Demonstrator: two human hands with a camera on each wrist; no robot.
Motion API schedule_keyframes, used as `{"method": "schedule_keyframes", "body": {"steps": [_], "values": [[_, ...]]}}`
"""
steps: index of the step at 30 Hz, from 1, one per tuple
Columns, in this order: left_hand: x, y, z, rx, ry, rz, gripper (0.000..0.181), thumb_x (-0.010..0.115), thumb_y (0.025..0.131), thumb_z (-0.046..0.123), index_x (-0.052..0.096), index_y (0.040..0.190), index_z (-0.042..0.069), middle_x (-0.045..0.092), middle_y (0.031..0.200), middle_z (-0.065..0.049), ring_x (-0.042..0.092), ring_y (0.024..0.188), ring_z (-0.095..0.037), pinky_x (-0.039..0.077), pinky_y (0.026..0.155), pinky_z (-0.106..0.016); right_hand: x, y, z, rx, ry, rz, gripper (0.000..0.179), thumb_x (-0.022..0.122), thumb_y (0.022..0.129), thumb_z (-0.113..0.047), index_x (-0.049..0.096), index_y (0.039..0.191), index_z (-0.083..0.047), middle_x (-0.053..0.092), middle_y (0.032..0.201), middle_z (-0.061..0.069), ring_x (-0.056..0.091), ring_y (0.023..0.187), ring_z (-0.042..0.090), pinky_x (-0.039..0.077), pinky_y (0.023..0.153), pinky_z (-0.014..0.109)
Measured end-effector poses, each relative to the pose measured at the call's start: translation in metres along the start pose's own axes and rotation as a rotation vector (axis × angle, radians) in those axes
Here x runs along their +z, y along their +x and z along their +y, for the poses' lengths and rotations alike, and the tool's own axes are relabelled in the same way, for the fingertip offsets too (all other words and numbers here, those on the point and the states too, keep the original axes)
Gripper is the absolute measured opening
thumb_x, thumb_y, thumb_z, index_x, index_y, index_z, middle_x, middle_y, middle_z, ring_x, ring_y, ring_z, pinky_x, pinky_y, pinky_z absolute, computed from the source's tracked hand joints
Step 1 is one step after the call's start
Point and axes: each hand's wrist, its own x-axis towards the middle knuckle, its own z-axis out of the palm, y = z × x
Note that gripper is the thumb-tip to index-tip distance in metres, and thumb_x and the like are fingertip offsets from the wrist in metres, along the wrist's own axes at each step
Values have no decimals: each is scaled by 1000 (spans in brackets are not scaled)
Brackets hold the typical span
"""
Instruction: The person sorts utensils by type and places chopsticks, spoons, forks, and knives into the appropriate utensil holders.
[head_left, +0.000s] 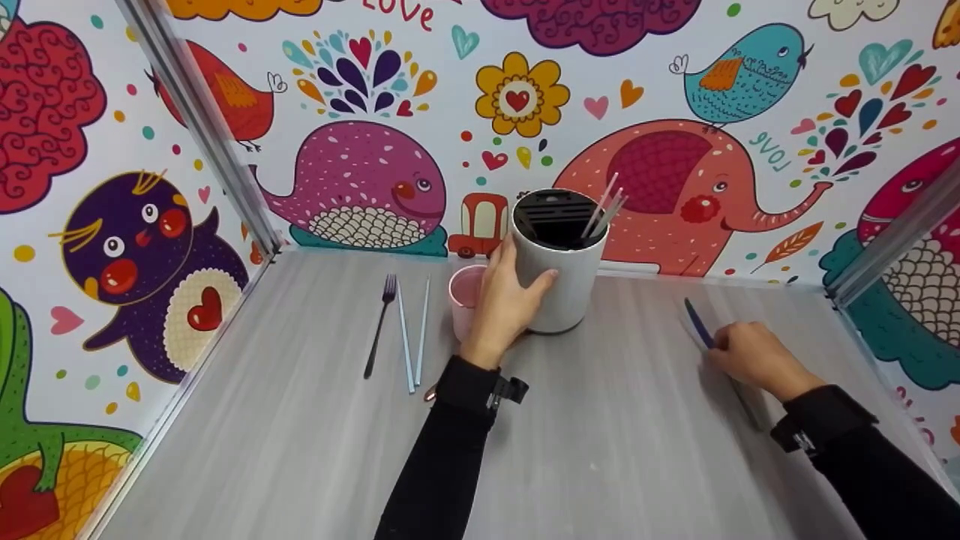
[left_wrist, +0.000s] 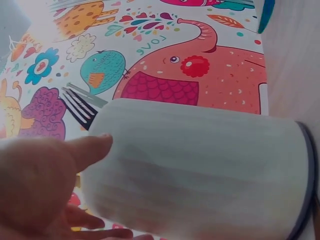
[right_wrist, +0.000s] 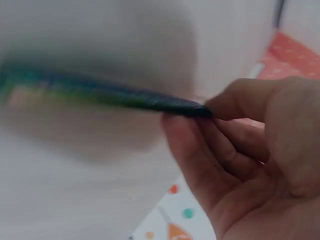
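Observation:
My left hand (head_left: 510, 300) grips the side of a tall white utensil holder (head_left: 566, 285), thumb on the near side and fingers round towards the pink cup. Pale thin sticks (head_left: 604, 210) lean out of the holder's dark inside. Fork tines (left_wrist: 80, 107) stick out at its rim in the left wrist view. My right hand (head_left: 761, 360) pinches a slim table knife (head_left: 699, 324) between thumb and fingers, low over the right part of the table. A shiny blue-green sheen shows on the knife (right_wrist: 110, 95) in the right wrist view, where it is blurred.
A pink cup (head_left: 459, 300) stands just left of the holder, partly behind my left hand. Further left lie a dark fork (head_left: 380, 326) and two light blue chopsticks (head_left: 406, 337). A small copper-coloured end (head_left: 430, 393) peeks out beside my left wrist. Printed panels wall the table.

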Motion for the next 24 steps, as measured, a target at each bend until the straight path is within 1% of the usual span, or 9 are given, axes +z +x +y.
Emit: {"method": "schedule_keyframes", "body": {"steps": [4, 8, 10, 13, 15, 17, 19, 20, 24], "values": [[-4, -5, 6, 25, 1, -11, 88, 74, 106, 37, 28, 176, 9, 32, 183, -13, 36, 169, -30, 32, 137, -51, -5, -6, -13, -18, 107, 146, 31, 66, 107, -14, 74, 124, 12, 75, 106, 26, 66, 90, 31, 66, 81, 44], [-12, -11, 14, 59, -6, -5, 78, 67, 111, 32, 30, 174, 5, 36, 181, -15, 40, 166, -30, 35, 135, -49, -5, -10, -23, -28, 221, 305, 30, 63, 111, -13, 73, 127, 9, 77, 111, 28, 75, 92, 32, 70, 86, 47], [-18, -15, 20, 67, -24, -13, 75, 64, 112, 30, 31, 174, 5, 37, 180, -15, 43, 165, -30, 39, 134, -48, -4, -13, -28, -31, 274, 367, 29, 63, 112, -15, 73, 128, 6, 78, 113, 27, 80, 94, 35, 70, 87, 41], [-29, -23, 30, 77, -73, -21, 68, 61, 114, 27, 34, 173, 6, 39, 179, -14, 49, 161, -30, 47, 127, -45, -1, -17, -35, -40, 333, 428, 28, 63, 113, -17, 74, 128, 4, 80, 116, 26, 82, 100, 38, 67, 83, 24], [-39, -30, 36, 99, -78, 5, 63, 60, 115, 25, 40, 171, 6, 51, 171, -17, 58, 153, -30, 54, 122, -41, 0, -20, -38, -61, 356, 462, 27, 62, 113, -18, 74, 126, 3, 81, 116, 26, 83, 101, 39, 62, 81, 12], [-51, -36, 42, 142, -85, 55, 56, 60, 115, 22, 48, 167, 6, 58, 165, -16, 65, 144, -27, 58, 116, -38, 2, -23, -40, -77, 363, 491, 27, 61, 114, -19, 74, 124, 2, 82, 115, 25, 83, 101, 39, 56, 79, 4], [-64, -42, 45, 203, -81, 118, 50, 60, 114, 18, 55, 162, 5, 65, 158, -16, 70, 136, -25, 61, 111, -33, 4, -24, -41, -88, 370, 509, 27, 60, 114, -22, 74, 122, 0, 82, 115, 25, 83, 101, 38, 53, 80, 1], [-71, -44, 45, 232, -72, 152, 47, 61, 114, 16, 58, 159, 5, 68, 154, -16, 73, 122, -26, 63, 102, -31, 5, -25, -41, -92, 369, 516, 27, 60, 114, -23, 73, 122, 0, 82, 115, 24, 83, 101, 38, 52, 80, 0], [-98, -49, 41, 300, -77, 238, 42, 60, 112, 10, 62, 154, 2, 68, 155, -13, 75, 117, -25, 62, 99, -23, 10, -27, -39, -93, 371, 526, 29, 59, 115, -27, 73, 122, -2, 83, 116, 23, 83, 101, 37, 51, 82, 0]]}}
